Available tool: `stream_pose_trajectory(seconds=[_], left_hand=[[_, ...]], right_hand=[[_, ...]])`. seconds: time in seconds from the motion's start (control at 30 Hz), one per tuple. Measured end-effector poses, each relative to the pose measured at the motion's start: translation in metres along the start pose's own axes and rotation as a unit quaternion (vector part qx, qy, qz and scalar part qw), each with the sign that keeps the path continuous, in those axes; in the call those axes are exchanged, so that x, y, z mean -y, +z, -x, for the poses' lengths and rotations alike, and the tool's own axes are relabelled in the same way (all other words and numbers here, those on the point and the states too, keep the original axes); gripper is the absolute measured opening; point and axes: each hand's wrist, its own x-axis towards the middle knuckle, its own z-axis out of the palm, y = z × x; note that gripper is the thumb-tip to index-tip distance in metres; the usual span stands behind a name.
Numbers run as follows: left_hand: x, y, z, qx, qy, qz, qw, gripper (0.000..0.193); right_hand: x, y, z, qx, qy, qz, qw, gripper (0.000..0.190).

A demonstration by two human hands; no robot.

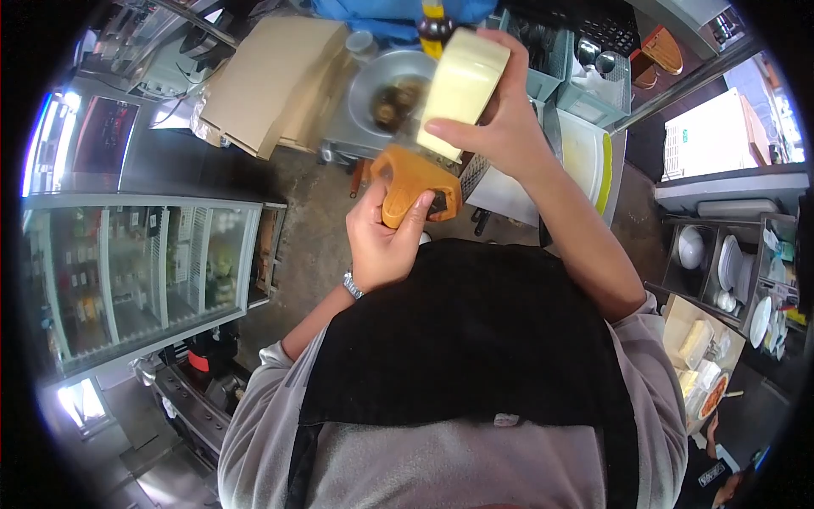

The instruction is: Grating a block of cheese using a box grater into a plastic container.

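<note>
My left hand (388,238), with a metal watch at the wrist, grips the orange handle (404,191) of what looks like a metal grater. My right hand (509,121) holds a large pale yellow block, apparently cheese (464,83), tilted against the grater's metal part just beyond the handle. Perforated metal (474,175) shows below the block. Left of the block, a round metal bowl (362,92) holds dark pieces of food in liquid. A dark bottle with a yellow label (432,48) stands behind, partly hidden by the block.
Cardboard boxes (273,76) lie at the left of the worktop, near a small lidded container (361,44). At the right are a white cutting board (585,153) and grey-green baskets (598,98) with utensils. A glass-doored fridge (140,273) stands left; shelves (712,254) with dishes stand right.
</note>
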Motion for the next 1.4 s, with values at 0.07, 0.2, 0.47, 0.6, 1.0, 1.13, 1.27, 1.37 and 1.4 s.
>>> stream_pose_trajectory(seconds=[0.07,0.2,0.47,0.6,1.0,1.13,1.27,1.37,1.4], left_hand=[[-0.011,-0.004,-0.003,0.004,0.046,-0.092,0.995,0.023],[-0.043,-0.017,-0.024,0.043,0.040,-0.097,0.994,0.027],[-0.107,-0.015,-0.097,0.216,-0.029,-0.248,0.944,0.037],[-0.098,-0.005,-0.132,0.276,-0.025,-0.310,0.910,0.042],[-0.090,0.017,-0.139,0.289,0.029,-0.346,0.892,0.036],[-0.091,0.011,-0.128,0.274,0.009,-0.309,0.911,0.032],[-0.094,0.010,-0.126,0.286,-0.137,-0.207,0.926,0.028],[-0.092,0.018,-0.125,0.292,-0.187,-0.094,0.933,0.025],[-0.090,0.022,-0.123,0.295,-0.189,-0.074,0.934,0.024]], right_hand=[[0.001,-0.003,-0.003,0.001,0.003,-0.014,1.000,0.096],[0.010,-0.006,-0.014,-0.049,0.047,-0.041,0.997,0.097],[0.003,-0.024,-0.028,-0.123,0.152,-0.217,0.956,0.079],[-0.017,-0.036,-0.028,-0.154,0.175,-0.290,0.928,0.073],[-0.026,-0.039,-0.022,-0.197,0.213,-0.327,0.900,0.074],[-0.025,-0.037,-0.023,-0.167,0.210,-0.324,0.907,0.084],[-0.040,-0.039,-0.021,-0.143,0.232,-0.309,0.911,0.080],[-0.048,-0.047,-0.020,-0.102,0.260,-0.354,0.893,0.071],[-0.049,-0.047,-0.019,-0.104,0.282,-0.361,0.883,0.066]])
